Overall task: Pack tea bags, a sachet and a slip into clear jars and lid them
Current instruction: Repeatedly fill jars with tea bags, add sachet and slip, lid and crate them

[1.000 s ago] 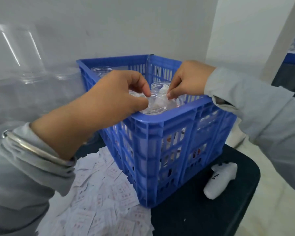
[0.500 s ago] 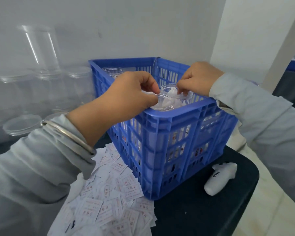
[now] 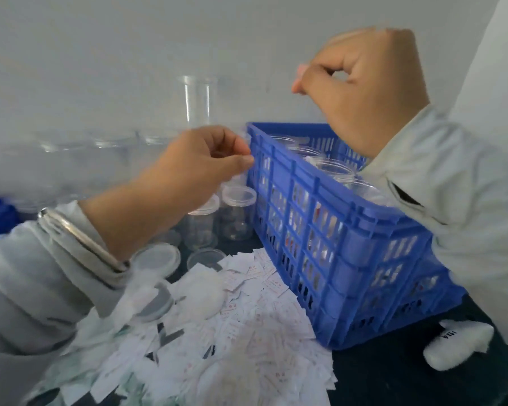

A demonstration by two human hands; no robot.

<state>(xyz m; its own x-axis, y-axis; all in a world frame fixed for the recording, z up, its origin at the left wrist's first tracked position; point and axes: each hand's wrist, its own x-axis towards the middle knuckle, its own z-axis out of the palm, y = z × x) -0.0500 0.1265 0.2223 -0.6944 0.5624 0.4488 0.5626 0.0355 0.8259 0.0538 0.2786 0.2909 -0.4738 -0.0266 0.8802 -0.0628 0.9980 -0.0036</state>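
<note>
Here, both hands were curled and held nothing: the left hand (image 3: 200, 162) beside the blue crate (image 3: 349, 230), the right hand (image 3: 364, 83) above it.

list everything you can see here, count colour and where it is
crate: one, blue, on the dark table right of centre
jars in crate: several, clear, standing upright inside; exact count hidden
empty jars: many, clear, left of the crate and back along the wall; too blurred to count
loose lids: at least two, clear, flat on the table in front of the empty jars
paper slips: a large heap, white with red print, front left of the crate
white device: one, on the table at the right of the crate
table: one, dark
bangle: one, silver, on the left wrist
left hand: fingers curled, beside the crate's left edge
right hand: raised above the crate, fingertips pinched together
</note>
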